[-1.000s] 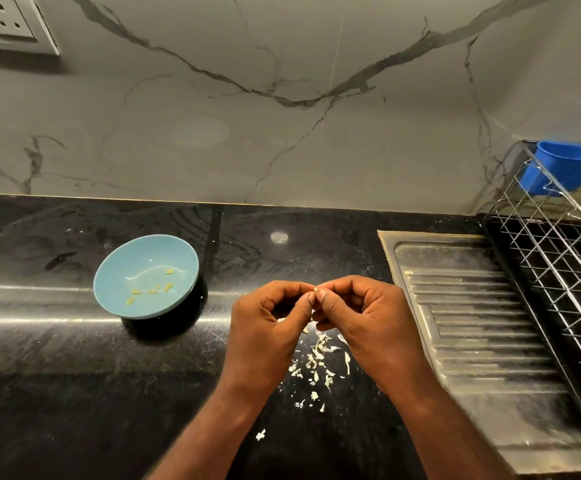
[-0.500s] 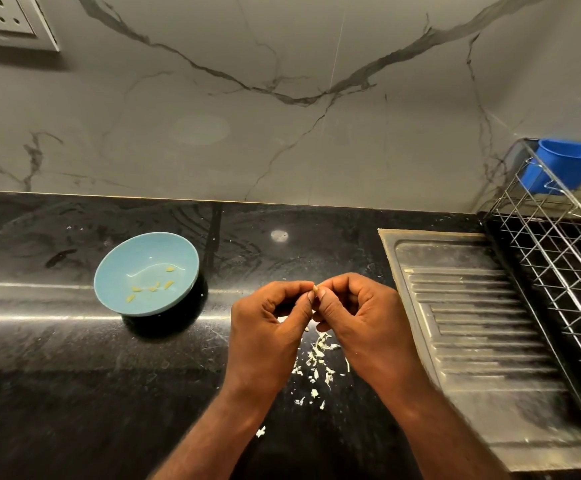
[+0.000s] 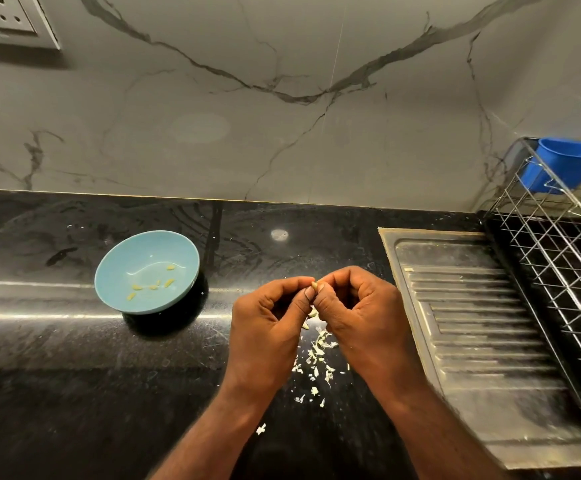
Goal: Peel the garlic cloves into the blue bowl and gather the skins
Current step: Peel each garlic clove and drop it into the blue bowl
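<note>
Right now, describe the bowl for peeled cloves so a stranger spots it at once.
On the black counter, left of the steel drainboard, sits a pale blue bowl. Unlike the darker blue tub in the rack, it holds peeled cloves.

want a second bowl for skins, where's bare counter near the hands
Bare counter lies left of the left hand, on the blue bowl's near side, and behind both hands to the wall. Crowded: garlic skins litter the counter beneath both hands, which pinch a garlic clove; the draining board flanks the right hand.
</note>
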